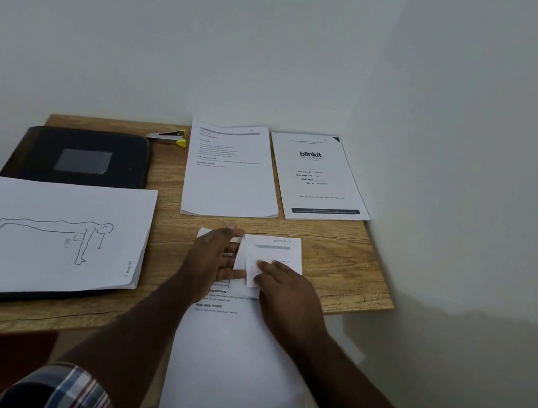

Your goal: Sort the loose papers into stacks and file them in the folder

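A stack of printed papers point(234, 365) lies at the table's front edge and hangs over it toward me. My left hand point(210, 257) rests flat on its upper part, fingers straight. My right hand point(286, 292) touches a small folded sheet point(253, 267) on top of that stack, fingers extended. A stack with a plank-figure drawing point(49, 235) lies on the open black folder point(77, 156) at the left. Two more stacks lie at the back: a text page point(229, 181) and a "blinkit" page point(319, 179).
A yellow and black stapler point(170, 136) sits at the back next to the folder. The wooden table point(348, 267) stands in a corner, with walls behind and to the right. A checked sleeve shows at the bottom left.
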